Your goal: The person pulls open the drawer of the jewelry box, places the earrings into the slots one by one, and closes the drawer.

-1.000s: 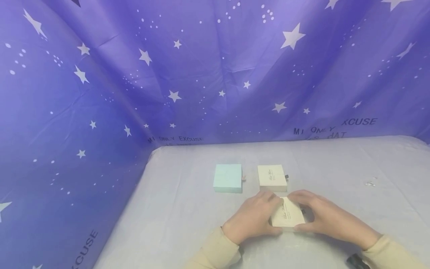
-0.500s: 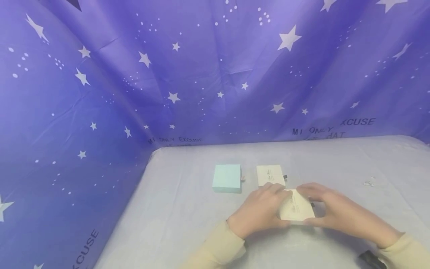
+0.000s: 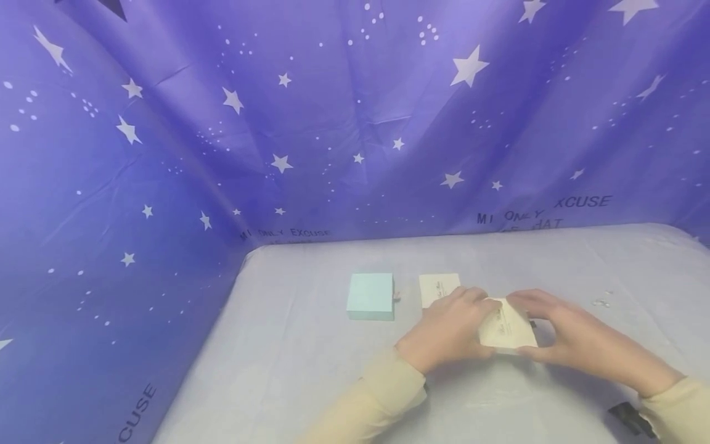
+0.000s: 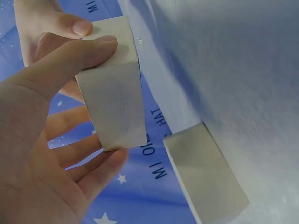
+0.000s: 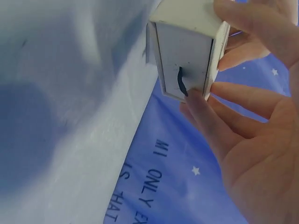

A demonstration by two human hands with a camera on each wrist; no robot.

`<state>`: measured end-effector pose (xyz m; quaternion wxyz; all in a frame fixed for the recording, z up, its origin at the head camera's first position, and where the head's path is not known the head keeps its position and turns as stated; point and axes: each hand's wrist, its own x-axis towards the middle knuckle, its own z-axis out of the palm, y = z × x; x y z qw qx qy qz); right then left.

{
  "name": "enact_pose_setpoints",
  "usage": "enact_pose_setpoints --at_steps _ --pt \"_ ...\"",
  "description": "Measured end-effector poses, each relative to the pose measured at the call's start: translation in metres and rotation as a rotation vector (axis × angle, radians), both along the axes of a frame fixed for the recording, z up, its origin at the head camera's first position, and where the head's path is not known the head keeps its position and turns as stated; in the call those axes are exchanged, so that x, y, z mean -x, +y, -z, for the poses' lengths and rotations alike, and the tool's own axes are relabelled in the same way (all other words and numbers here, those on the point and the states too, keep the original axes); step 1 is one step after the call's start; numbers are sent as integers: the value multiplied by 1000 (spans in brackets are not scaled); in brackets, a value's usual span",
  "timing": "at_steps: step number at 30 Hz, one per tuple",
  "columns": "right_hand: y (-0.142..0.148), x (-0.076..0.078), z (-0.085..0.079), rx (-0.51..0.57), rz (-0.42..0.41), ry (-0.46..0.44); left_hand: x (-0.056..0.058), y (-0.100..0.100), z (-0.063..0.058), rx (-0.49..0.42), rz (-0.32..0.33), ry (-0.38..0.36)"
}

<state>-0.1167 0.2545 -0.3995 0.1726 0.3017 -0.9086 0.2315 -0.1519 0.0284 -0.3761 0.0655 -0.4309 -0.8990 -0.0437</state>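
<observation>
Both hands hold a small cream drawer-style box (image 3: 506,330) with dark printing on its lid, raised over the table. My left hand (image 3: 452,330) grips its left side, with the thumb on the near face and fingers round the far edge. On the opposite side my right hand (image 3: 579,336) holds it by thumb and fingers. A dark pull tab (image 5: 181,81) shows on the drawer front in the right wrist view, with a right fingertip right at its end. A second cream box (image 3: 435,288), partly hidden by my left hand, lies behind.
A mint-green box (image 3: 370,297) with a pale tab stands at the left on the white-covered table (image 3: 288,345). Small shiny pieces (image 3: 601,302) lie at the right. A purple star-printed curtain (image 3: 333,123) hangs behind and to the left.
Both hands have moved the held cream box to the right and farther up in the head view, over the table. My left hand now covers part of the second cream box.
</observation>
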Motion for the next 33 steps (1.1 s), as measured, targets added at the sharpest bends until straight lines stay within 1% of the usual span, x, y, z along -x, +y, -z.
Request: enact_pose_setpoints --at_steps 4,9,11,20,26,31,33 --pt "4 4 -1 -8 43 -13 8 10 2 -9 4 -9" --pt "9 8 -2 -7 84 -59 18 23 2 9 -27 -35" --pt "12 11 -1 -8 94 -62 21 28 3 14 -33 -52" --pt "24 26 1 -8 111 -71 36 45 6 -2 -30 -81" --pt "31 35 5 -23 140 -145 44 57 9 3 -60 -106" --pt "33 43 10 -40 143 -162 53 66 14 25 -100 -132" --pt "34 47 12 -35 131 -176 56 68 17 29 -113 -142"
